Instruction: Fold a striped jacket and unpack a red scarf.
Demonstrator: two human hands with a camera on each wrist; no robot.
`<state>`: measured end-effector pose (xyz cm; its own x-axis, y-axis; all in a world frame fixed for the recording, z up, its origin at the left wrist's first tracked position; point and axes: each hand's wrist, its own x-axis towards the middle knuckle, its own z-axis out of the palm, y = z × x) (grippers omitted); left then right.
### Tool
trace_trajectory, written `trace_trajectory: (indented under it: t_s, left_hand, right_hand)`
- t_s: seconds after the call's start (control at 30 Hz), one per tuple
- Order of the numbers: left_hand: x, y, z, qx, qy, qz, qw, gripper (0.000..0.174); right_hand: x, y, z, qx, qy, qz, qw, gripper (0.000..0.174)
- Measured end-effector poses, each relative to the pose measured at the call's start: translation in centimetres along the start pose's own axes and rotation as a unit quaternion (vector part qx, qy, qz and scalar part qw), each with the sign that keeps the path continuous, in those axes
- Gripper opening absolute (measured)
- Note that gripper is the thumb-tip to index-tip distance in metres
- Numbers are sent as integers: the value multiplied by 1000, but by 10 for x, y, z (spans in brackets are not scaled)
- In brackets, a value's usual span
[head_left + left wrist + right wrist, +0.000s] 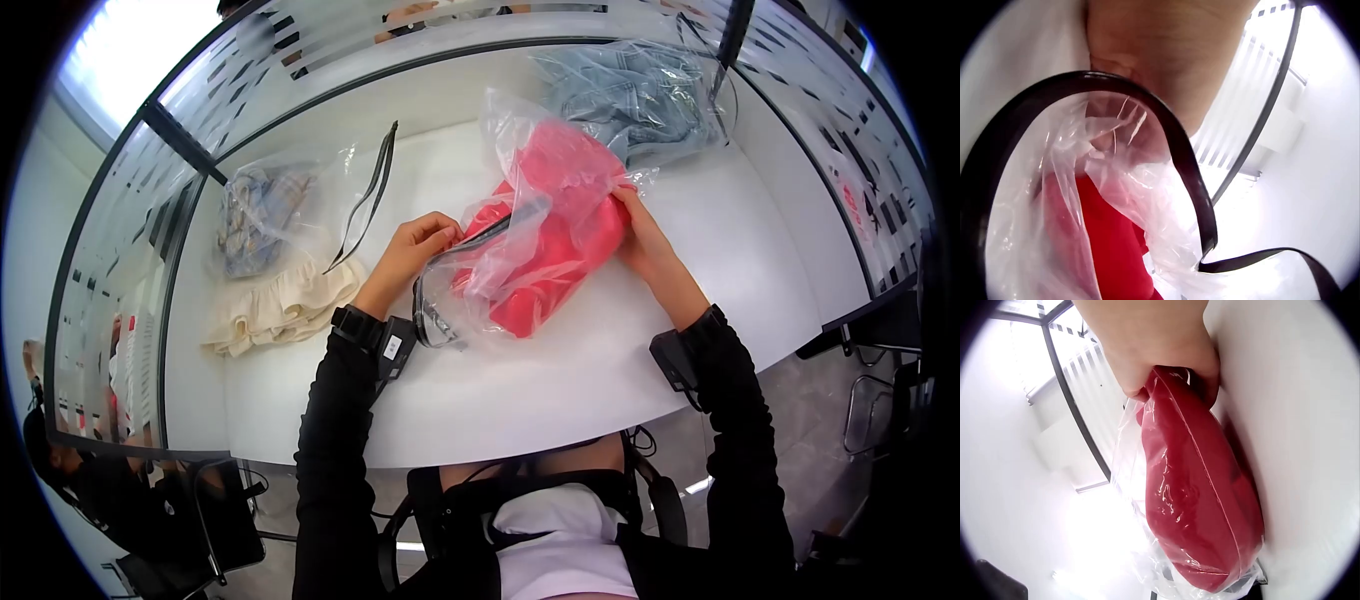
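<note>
"On the counter (560, 405), middle: what's held?"

"Red garment (590, 250), clear bag (508, 115) around it. Left hand (412, 250) pinches bag; right hand (648, 235) grips garment's right side."

"Handling?"

"Best hold bag taut, black strip (1188, 169) off garment."

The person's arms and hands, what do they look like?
Long black wrinkly sleeves cover the arms. Each wrist wears a black strap with a small black box; the left one has a white label. The left hand and right hand wear no gloves.
</note>
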<state>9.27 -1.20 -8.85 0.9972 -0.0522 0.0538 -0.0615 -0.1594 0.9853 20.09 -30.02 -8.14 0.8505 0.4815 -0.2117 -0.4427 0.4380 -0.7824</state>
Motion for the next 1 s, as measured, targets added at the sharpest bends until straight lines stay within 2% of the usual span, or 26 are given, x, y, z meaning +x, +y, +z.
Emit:
trace_trajectory:
  t_s: [0.1, 0.23, 0.47, 0.63, 0.77, 1.0]
  left_hand:
    - [-2, 6, 2, 5, 6, -28, 1000, 15]
    - [3, -4, 1, 32, 12, 0, 999, 14]
    - [5, -9, 2, -12, 10, -17, 1000, 13]
    - [7, -8, 2, 23, 11, -6, 1000, 13]
    - [6, -10, 2, 12, 18, -22, 1000, 13]
    - [6, -9, 2, 19, 11, -10, 1000, 12]
  right_hand:
    - [0, 1, -2, -11, 8, 10, 1000, 40]
    - [3, 2, -4, -16, 2, -11, 1000, 39]
    - [1, 1, -1, -28, 17, 5, 999, 38]
    - [6, 2, -7, -38, 37, 22, 998, 38]
    - [5, 2, -6, -36, 41, 17, 998, 42]
    - [4, 1, -5, -36, 29, -1, 999, 39]
